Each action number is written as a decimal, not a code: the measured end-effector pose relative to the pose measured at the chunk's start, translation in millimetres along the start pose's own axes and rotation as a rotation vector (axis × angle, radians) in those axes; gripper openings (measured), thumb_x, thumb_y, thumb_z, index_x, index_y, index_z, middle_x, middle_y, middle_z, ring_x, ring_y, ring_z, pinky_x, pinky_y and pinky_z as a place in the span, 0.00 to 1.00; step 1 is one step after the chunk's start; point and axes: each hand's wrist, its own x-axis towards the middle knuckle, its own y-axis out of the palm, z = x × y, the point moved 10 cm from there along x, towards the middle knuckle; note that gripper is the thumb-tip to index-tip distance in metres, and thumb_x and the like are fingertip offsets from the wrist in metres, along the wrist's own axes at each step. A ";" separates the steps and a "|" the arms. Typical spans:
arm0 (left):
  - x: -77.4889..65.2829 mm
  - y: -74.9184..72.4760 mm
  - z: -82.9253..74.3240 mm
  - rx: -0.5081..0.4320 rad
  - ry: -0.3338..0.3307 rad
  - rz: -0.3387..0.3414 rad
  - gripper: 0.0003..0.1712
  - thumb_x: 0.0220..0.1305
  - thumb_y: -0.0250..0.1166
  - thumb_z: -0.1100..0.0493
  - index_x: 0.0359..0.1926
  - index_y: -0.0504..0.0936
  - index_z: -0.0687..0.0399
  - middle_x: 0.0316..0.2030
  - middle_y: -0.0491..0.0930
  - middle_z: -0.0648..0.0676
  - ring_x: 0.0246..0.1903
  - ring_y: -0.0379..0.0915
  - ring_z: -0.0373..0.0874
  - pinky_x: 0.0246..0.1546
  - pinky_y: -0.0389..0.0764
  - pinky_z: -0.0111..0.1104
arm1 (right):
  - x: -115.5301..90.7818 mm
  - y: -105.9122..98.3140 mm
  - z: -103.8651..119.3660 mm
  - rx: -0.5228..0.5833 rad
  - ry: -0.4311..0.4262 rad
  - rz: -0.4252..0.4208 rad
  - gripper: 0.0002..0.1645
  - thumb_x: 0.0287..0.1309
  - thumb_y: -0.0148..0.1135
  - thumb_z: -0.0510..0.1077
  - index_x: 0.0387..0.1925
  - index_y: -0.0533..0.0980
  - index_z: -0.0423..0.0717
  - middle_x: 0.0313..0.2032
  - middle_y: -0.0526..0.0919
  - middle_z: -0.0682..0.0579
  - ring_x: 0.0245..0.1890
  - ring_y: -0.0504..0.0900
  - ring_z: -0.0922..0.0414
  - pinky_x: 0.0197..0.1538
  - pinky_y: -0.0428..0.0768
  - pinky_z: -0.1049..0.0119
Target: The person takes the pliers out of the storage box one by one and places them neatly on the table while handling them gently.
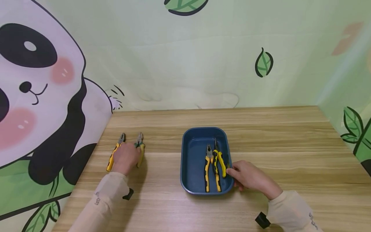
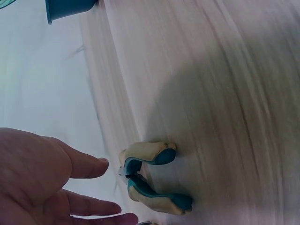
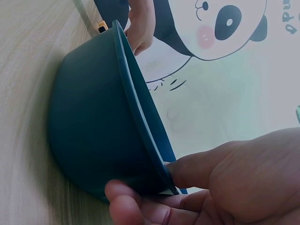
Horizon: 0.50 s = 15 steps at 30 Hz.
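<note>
My left hand (image 1: pixel 126 158) is over the left part of the table, between two pairs of pliers. Yellow-and-black pliers (image 1: pixel 111 162) lie at its left, partly covered by it in the head view. On its other side are pliers with green-and-beige handles (image 2: pixel 152 152), spread apart. Fingers extended, that hand holds nothing in the left wrist view. My right hand (image 1: pixel 248 175) pinches the right rim of a blue tray (image 3: pixel 93 117), thumb on the inside and fingers outside. Inside the tray lie yellow-and-black combination pliers (image 1: pixel 207 174) and yellow-handled long-nose pliers (image 1: pixel 222 164), side by side.
The wooden table (image 1: pixel 162 174) meets a printed fabric backdrop (image 1: pixel 162 71) at its back edge. A panda drawing (image 1: pixel 95 96) covers the left side of that fabric. Small black devices are at both wrists.
</note>
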 end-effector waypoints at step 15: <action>-6.7 -21.6 -17.0 0.003 0.133 -0.138 0.22 0.79 0.51 0.54 0.48 0.78 0.73 0.50 0.78 0.71 0.51 0.76 0.71 0.50 0.73 0.65 | 0.0 -0.6 1.2 0.000 -0.015 -0.004 0.15 0.76 0.54 0.41 0.33 0.79 0.38 0.19 0.78 0.53 0.14 0.76 0.59 0.21 0.72 0.67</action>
